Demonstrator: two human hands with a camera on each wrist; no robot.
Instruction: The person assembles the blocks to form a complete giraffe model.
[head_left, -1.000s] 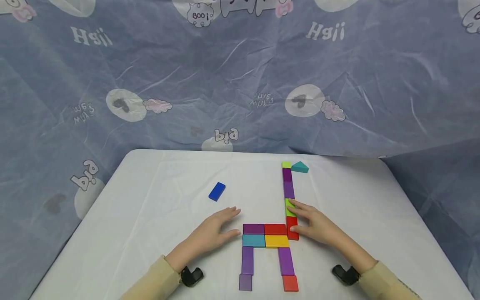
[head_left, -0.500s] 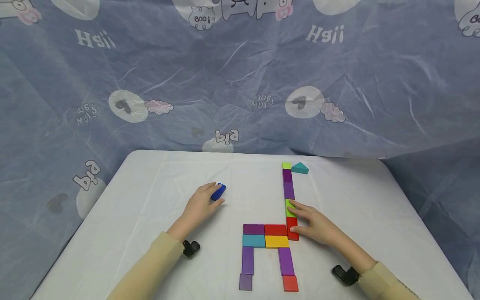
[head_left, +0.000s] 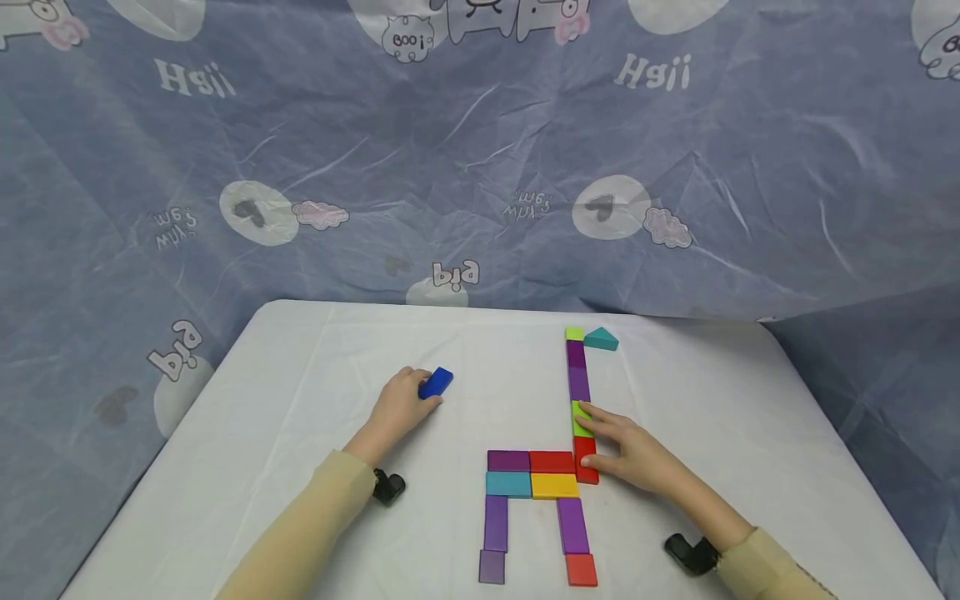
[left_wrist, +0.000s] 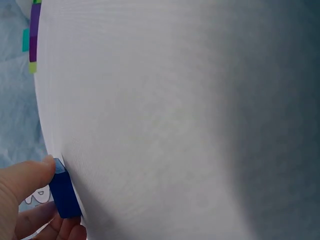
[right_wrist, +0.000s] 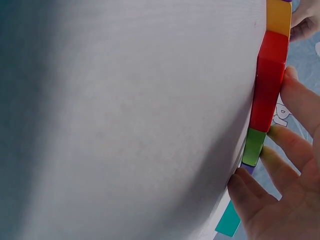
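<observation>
My left hand (head_left: 399, 408) pinches a blue rectangular block (head_left: 437, 382) between thumb and fingers; the left wrist view shows the thumb on one end of the blue block (left_wrist: 65, 192). Fingers of my right hand (head_left: 633, 450) rest on a green block (head_left: 581, 410) and a red block (head_left: 587, 473) in a vertical column. In the right wrist view, the thumb touches the red block (right_wrist: 270, 82) and fingertips touch the green block (right_wrist: 254, 147). Above these in the column lie two purple blocks (head_left: 578, 384) and a small lime block (head_left: 574, 333). A teal triangular block (head_left: 602, 339) lies beside the top.
Left of the column, two rows hold a purple block (head_left: 508, 461), a red block (head_left: 551, 462), a teal block (head_left: 507, 483) and a yellow block (head_left: 554, 486). Two legs of purple blocks (head_left: 496, 523) extend below, one ending in red (head_left: 581, 571). The white table (head_left: 262, 400) meets a patterned curtain (head_left: 450, 133).
My left hand has moved up and left from beside the rows to the blue block and now grips it. My right hand stays on the column.
</observation>
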